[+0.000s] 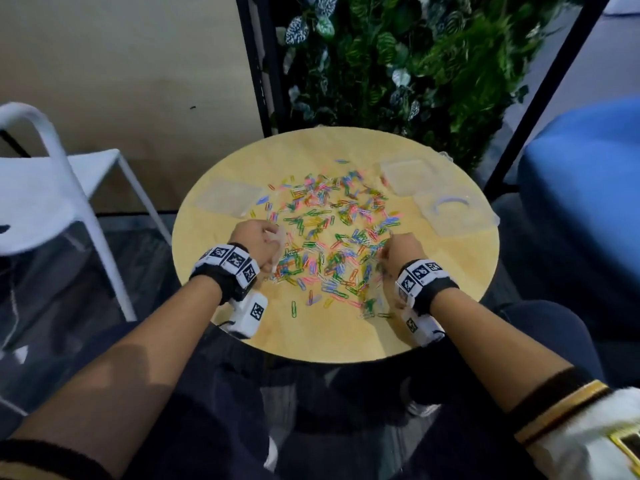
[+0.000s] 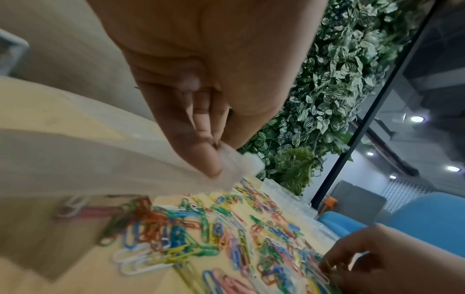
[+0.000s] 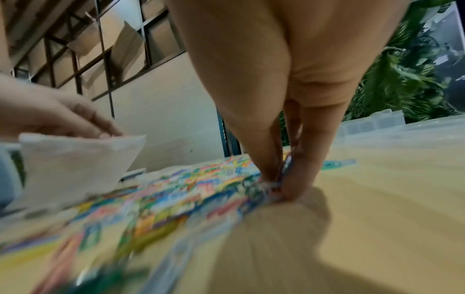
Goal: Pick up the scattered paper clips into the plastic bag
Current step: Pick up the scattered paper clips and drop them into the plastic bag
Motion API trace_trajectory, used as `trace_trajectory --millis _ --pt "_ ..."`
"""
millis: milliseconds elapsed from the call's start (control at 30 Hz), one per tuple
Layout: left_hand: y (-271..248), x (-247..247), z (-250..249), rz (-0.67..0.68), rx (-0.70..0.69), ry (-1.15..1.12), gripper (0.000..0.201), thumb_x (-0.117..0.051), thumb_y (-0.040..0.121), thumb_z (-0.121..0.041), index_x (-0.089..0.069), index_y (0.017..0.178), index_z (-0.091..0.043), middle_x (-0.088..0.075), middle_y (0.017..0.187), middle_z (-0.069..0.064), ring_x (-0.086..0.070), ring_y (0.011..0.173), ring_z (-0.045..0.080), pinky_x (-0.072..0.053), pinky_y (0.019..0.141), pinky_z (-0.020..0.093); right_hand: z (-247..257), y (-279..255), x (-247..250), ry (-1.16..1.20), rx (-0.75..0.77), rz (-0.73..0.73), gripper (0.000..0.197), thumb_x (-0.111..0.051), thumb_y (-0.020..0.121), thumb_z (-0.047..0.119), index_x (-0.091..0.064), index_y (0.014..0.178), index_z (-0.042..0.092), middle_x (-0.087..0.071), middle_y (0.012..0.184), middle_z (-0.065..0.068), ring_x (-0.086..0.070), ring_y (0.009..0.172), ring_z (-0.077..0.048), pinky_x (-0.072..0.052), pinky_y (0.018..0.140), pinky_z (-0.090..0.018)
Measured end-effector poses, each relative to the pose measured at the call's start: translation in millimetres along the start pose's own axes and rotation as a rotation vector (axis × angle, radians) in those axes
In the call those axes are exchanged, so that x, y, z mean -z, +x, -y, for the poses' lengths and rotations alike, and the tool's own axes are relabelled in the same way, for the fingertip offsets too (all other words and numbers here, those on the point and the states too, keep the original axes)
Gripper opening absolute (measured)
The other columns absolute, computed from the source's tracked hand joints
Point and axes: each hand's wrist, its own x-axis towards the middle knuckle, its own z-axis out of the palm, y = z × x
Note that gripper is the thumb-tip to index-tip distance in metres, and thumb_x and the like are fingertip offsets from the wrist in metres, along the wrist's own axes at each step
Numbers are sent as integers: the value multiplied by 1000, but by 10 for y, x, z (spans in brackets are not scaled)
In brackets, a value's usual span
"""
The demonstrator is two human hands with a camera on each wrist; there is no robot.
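Many coloured paper clips (image 1: 332, 237) lie scattered across the middle of a round wooden table (image 1: 443, 289). My left hand (image 1: 258, 242) pinches the rim of a clear plastic bag (image 2: 100, 159) between thumb and fingers and holds it just above the clips at the heap's left edge; the bag (image 3: 75, 165) hangs with its mouth open. My right hand (image 1: 398, 252) is at the heap's right edge, its fingers (image 3: 299, 179) pressed together on a small bunch of paper clips (image 3: 274, 185) against the tabletop. The right hand (image 2: 377, 262) also shows in the left wrist view.
Clear plastic boxes (image 1: 407, 174) and a lid (image 1: 453, 213) lie at the table's far right, another flat clear piece (image 1: 228, 197) at the far left. A white chair (image 1: 45, 188) stands on the left, a blue seat (image 1: 588, 188) on the right, a plant wall (image 1: 398, 64) behind.
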Motion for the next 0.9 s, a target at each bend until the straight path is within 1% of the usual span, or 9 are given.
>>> trace_trajectory --millis 67,167,300,367,467,600,700,833,900 --pt "61 -90 14 3 8 -93 29 -59 90 -6 -65 118 -13 -69 92 13 -64 45 28 -55 48 30 -43 139 48 -30 -7 23 24 -53 93 15 -69 78 7 -64 71 -5 -45 52 -16 -46 57 -28" --pt "103 -170 21 -7 -2 -214 27 -61 91 -4 -64 117 -9 -62 77 6 -62 40 22 -53 45 24 -147 292 178 39 -33 39 21 -64 88 25 -78 85 9 -75 87 -6 -57 64 -18 -50 60 -26" --pt "170 -241 -6 3 -34 -259 27 -61 91 -4 -65 117 -11 -59 73 5 -58 34 8 -49 40 16 -78 302 340 671 4 -54 10 -75 82 14 -77 79 5 -75 79 -11 -71 71 -24 -59 71 -31" --pt "215 -337 7 24 -50 -261 29 -61 92 -5 -64 120 -11 -59 72 6 -58 34 5 -49 41 14 138 224 422 1059 83 10 8 -75 79 4 -72 77 -3 -72 77 -15 -70 65 -25 -61 71 -32" --pt "316 -415 -132 105 -91 -240 31 -60 92 -4 -62 123 -8 -56 76 4 -54 32 2 -48 42 12 460 138 468 1358 196 167 9 -68 82 -5 -67 85 -13 -64 78 -17 -63 63 -21 -60 75 -28" --pt "405 -482 -344 113 -133 -205 33 -60 93 -7 -62 126 -7 -60 78 -3 -56 32 -1 -47 40 10 659 55 308 1376 205 254 4 -68 82 -5 -68 84 -9 -65 78 -18 -65 62 -18 -60 69 -24" --pt "401 -494 -410 99 -137 -216 33 -54 94 -5 -64 124 -12 -64 77 -4 -57 34 0 -48 44 8 650 96 182 1306 162 208 13 -68 83 -6 -66 92 -15 -66 72 -17 -67 57 -14 -61 68 -24" --pt "307 -471 -475 112 -210 -251 28 -56 96 -9 -66 122 -9 -65 90 0 -59 38 -4 -47 49 4 639 149 148 1238 104 142 16 -65 86 -4 -67 97 -16 -68 77 -19 -67 56 -12 -60 64 -22" --pt "234 -489 -495 140 -253 -253 27 -58 95 -10 -68 121 -8 -67 86 1 -63 46 -2 -48 51 5 629 151 123 1135 98 152 14 -63 87 -2 -71 97 -8 -70 82 -25 -65 61 -19 -58 68 -34"
